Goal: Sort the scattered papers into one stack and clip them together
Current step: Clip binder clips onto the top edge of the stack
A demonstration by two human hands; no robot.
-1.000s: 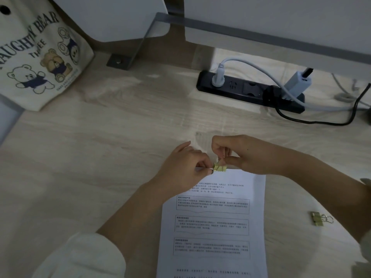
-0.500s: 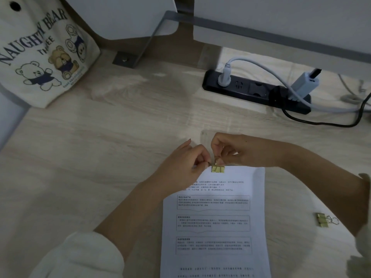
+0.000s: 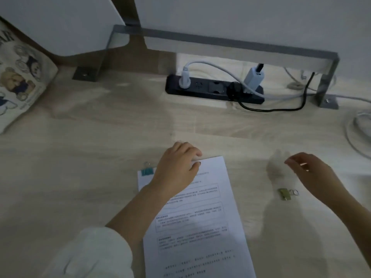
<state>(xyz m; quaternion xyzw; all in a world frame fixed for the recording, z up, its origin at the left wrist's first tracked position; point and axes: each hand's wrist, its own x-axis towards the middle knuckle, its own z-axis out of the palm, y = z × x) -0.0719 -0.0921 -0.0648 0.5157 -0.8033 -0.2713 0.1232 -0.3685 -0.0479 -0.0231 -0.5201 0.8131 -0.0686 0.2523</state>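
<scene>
A stack of white printed papers (image 3: 200,227) lies on the pale wooden desk (image 3: 90,157), running from the middle to the near edge. A teal binder clip (image 3: 147,171) sits on its top left corner. My left hand (image 3: 176,169) rests palm down on the stack's top edge, fingers slightly curled, holding nothing; the paper under it is hidden. My right hand (image 3: 313,175) hovers over the desk to the right of the stack, fingers loosely apart. A gold binder clip (image 3: 284,194) lies on the desk just below and left of that hand, untouched.
A black power strip (image 3: 200,88) with plugs and cables lies at the back under a grey metal bracket (image 3: 220,43). A printed tote bag (image 3: 18,85) leans at the far left. White cable coils (image 3: 359,127) lie at the right edge.
Both hands have left the yellow clip at the stack's top edge; that clip is no longer visible. The right hand moved out to the right, the left lies flat on the paper. The view shifted.
</scene>
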